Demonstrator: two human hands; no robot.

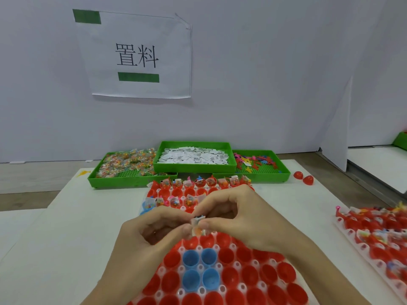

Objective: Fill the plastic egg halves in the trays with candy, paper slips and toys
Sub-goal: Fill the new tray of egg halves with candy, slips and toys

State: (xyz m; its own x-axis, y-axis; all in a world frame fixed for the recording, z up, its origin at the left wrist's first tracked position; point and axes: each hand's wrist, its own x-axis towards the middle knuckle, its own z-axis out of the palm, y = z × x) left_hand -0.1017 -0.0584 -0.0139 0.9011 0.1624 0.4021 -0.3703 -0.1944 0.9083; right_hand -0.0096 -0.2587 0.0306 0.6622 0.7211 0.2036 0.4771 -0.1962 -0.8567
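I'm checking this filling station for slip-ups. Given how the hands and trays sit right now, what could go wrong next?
1. Both the left hand and right hand pinch a small bundle above the egg tray; a slip could drop it into the wrong half.
2. The blue halves sit empty near the wrists and might be skipped.
3. Two loose red halves lie near the table edge and could roll off.

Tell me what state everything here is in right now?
Left hand: pinching the small packet.
Right hand: pinching it too.
Small packet: held above the tray.
Blue egg halves: empty.
Far row of egg halves: filled.
Paper slip bin: well stocked.
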